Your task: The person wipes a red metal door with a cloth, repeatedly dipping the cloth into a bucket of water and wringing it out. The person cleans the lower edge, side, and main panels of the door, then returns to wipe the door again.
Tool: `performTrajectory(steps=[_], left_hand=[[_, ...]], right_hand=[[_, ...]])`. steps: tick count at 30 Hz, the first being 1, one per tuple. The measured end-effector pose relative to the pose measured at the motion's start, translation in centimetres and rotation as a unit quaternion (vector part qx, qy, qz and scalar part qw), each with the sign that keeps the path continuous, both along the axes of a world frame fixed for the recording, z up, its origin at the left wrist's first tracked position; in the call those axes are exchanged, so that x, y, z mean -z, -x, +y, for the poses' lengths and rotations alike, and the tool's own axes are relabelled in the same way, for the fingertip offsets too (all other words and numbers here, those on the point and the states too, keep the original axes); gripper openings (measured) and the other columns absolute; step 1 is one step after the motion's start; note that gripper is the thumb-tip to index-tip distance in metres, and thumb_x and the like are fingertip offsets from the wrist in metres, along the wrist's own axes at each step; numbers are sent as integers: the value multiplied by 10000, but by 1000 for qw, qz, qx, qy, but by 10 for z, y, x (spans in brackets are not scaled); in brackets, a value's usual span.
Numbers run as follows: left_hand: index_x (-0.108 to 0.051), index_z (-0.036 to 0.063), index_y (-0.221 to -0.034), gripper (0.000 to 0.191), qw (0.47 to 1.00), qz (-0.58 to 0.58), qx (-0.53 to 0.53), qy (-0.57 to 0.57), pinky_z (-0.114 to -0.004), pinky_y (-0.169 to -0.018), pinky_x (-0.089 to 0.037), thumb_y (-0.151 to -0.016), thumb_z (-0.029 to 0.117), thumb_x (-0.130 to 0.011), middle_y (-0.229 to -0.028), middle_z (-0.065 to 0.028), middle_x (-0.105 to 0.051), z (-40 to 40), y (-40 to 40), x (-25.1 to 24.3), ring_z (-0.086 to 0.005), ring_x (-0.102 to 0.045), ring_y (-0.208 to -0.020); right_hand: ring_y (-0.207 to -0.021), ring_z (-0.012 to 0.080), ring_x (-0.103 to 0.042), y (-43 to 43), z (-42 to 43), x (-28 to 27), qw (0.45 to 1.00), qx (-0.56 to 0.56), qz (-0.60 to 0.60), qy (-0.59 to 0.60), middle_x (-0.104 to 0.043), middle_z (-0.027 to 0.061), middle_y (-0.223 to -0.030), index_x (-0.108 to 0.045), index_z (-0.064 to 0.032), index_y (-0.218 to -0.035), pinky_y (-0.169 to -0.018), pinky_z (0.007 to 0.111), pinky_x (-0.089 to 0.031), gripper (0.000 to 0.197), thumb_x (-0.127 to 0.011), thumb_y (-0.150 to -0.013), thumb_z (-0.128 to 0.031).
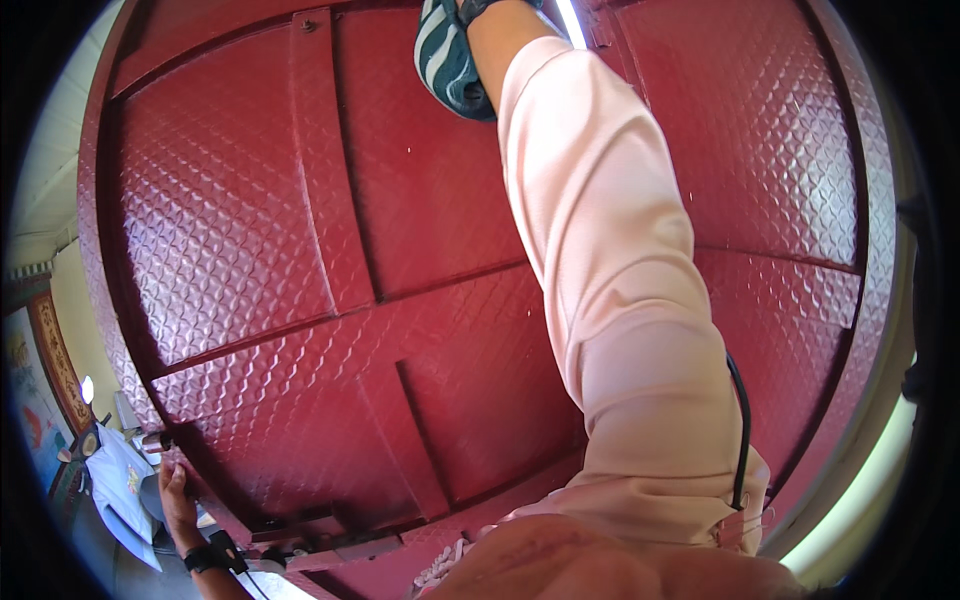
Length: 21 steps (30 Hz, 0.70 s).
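Observation:
A large red metal door (450,330) with an embossed diamond pattern and raised frame bars fills the view before me. At the lower left my left hand (178,499) grips the door's outer edge, just below a small metal fitting (156,442). A black band circles that wrist. My right arm, in a pale pink sleeve (622,300), reaches up across the door. The top edge of the picture cuts off my right hand at its black wristband (474,9). Beside that wrist hangs a bunched dark green cloth (442,56) with white stripes, against the door.
A bolt (307,25) sticks out near the door's top left. Low on the door is a latch bar (330,555). Past the left edge stand a scooter under a light cover (120,480) and a framed wall picture (34,405). A lit tube (571,22) shows at the top.

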<state>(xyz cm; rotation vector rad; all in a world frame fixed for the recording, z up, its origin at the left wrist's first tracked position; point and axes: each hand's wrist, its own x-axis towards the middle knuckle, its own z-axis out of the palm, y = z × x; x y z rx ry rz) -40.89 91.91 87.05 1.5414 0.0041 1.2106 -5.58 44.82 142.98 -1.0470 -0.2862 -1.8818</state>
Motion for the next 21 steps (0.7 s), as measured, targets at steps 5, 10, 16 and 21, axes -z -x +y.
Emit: performTrajectory(steps=[5, 10, 16, 21], left_hand=[[-424, 33, -1338, 516, 1000, -7, 13, 21, -303, -949, -406, -859, 187, -535, -1192, -55, -568, 8, 5, 4, -174, -546, -1071], [-454, 48, -1309, 481, 1000, -2, -2, 12, -304, -948, -394, -872, 230, -540, -1197, -45, -563, 14, 7, 7, -169, -535, -1075], [-371, 24, -1385, 570, 999, -19, 46, 11, -306, -978, -377, -881, 238, -531, -1287, -79, -506, 28, 3, 10, -185, -515, -1120], [-324, 13, -1416, 565, 1000, -9, 21, 2, -309, -1008, -350, -909, 199, -490, -1321, -100, -483, 59, -6, 20, -199, -492, -1160]], right_hand=[[-1235, 337, -402, -64, 61, -7, 927, 97, -225, 284, -531, 97, -1198, -569, -171, -1090, -911, 570, -377, 287, -547, -865, -347], [-1259, 367, -362, -146, 7, 9, 966, 116, -65, 223, -504, 88, -1266, -562, -169, -1153, -971, 592, -317, 318, -505, -883, -328], [-1033, 350, -586, -133, -25, 24, 933, 92, 172, 303, -615, 174, -1100, -642, -107, -1076, -854, 440, -492, 284, -536, -816, -144], [-1066, 325, -609, -83, -42, 92, 814, 239, 311, 427, -632, 174, -1131, -669, -67, -1094, -899, 412, -492, 319, -524, -821, -148]])
